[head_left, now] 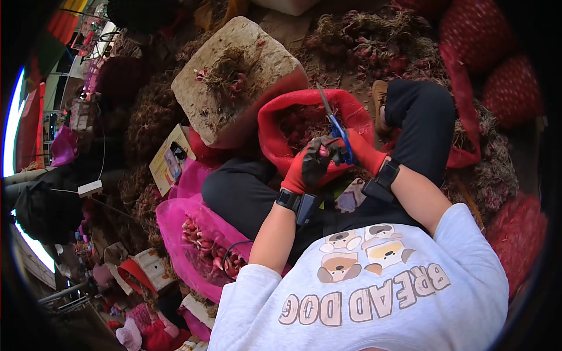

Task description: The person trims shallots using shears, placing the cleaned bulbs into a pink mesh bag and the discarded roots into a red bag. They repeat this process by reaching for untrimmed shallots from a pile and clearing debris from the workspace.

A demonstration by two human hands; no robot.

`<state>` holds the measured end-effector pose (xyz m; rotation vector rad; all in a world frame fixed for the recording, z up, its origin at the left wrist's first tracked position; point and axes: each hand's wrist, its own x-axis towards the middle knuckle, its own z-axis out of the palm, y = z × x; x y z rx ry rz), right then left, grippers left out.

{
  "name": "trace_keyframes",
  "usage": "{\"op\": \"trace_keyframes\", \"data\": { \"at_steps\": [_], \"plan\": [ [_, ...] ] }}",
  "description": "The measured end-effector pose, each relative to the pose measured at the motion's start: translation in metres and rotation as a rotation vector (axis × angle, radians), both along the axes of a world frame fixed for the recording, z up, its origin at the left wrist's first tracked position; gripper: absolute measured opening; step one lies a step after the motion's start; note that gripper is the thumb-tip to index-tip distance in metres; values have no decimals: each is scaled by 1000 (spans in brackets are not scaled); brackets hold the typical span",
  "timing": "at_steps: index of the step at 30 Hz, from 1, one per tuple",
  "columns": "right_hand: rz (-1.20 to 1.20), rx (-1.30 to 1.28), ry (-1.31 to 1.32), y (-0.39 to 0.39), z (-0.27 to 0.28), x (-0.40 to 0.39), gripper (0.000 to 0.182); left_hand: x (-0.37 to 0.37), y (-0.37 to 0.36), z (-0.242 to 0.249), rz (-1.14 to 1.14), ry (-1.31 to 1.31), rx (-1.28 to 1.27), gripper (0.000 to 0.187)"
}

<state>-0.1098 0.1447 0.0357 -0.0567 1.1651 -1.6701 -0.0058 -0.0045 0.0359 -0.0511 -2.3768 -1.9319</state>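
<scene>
Both hands wear red gloves with dark palms and meet over a red mesh sack (272, 126) whose mouth is open. My left hand (313, 161) is closed around a small reddish shallot (323, 151). In my right hand (351, 149) are blue-handled scissors (336, 126), their blades pointing up and away from me. Its fingers are wrapped round the handles, close beside the left fingers. Dark red shallots (295, 126) lie inside the sack. A pink mesh bag (175, 225) with shallots (213, 248) is by my left leg.
A pale block (199, 88) bears dried shallot tops (225, 76). Shallot bunches (380, 50) lie on the ground ahead. Full red mesh sacks (477, 35) stand at the right. A person (152, 330) in red is at the lower left.
</scene>
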Motion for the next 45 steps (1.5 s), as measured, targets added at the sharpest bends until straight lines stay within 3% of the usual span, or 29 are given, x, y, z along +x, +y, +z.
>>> {"op": "trace_keyframes", "data": {
  "at_steps": [3, 5, 7, 10, 11, 13, 16, 18, 21, 24, 28, 35, 38, 41, 44, 45],
  "plan": [
    [-4, 65, 210, -3, -8, 2, 18, -1, -3, -13, -19, -155, 379, 23],
    [-39, 127, 212, -1, -5, 0, 17, -2, -8, -18, 67, -263, 875, 26],
    [-65, 185, 90, 1, 10, -5, 18, 0, -16, -20, 249, -323, 1664, 28],
    [-3, 329, 762, 3, 4, 1, 31, -7, -35, -32, 237, -199, 1679, 28],
    [16, 389, 886, 6, 5, 6, 35, -7, -39, -37, 208, -153, 1692, 27],
    [53, 510, 1134, 7, 25, 14, 44, -6, -37, -31, 375, -163, 1513, 24],
    [270, 613, 1060, 5, 4, 12, 47, -6, -34, -34, 574, -216, 1451, 24],
    [285, 584, 1083, 7, 15, 13, 43, -5, -34, -41, 730, -220, 1388, 29],
    [301, 566, 1184, 9, 22, 16, 38, -3, -46, -41, 657, -259, 1369, 34],
    [367, 523, 1222, 15, 28, 19, 35, -9, -44, -29, 756, -56, 1279, 40],
    [468, 538, 1296, 19, 45, 26, 34, -9, -44, -16, 847, -53, 1135, 42],
    [562, 609, 1323, 17, 45, 28, 36, -7, -39, -15, 772, -47, 1037, 45],
    [560, 626, 1289, 16, 45, 29, 38, -8, -37, -15, 779, -71, 1009, 45],
    [404, 540, 1308, 15, 38, 36, 36, -9, -34, -22, 763, -120, 999, 46],
    [401, 355, 1095, 22, -16, 40, 30, -9, -34, -31, 742, -203, 1007, 49],
    [450, 319, 1004, 20, -5, 38, 27, -8, -32, -27, 756, -211, 987, 51]
  ]
}}
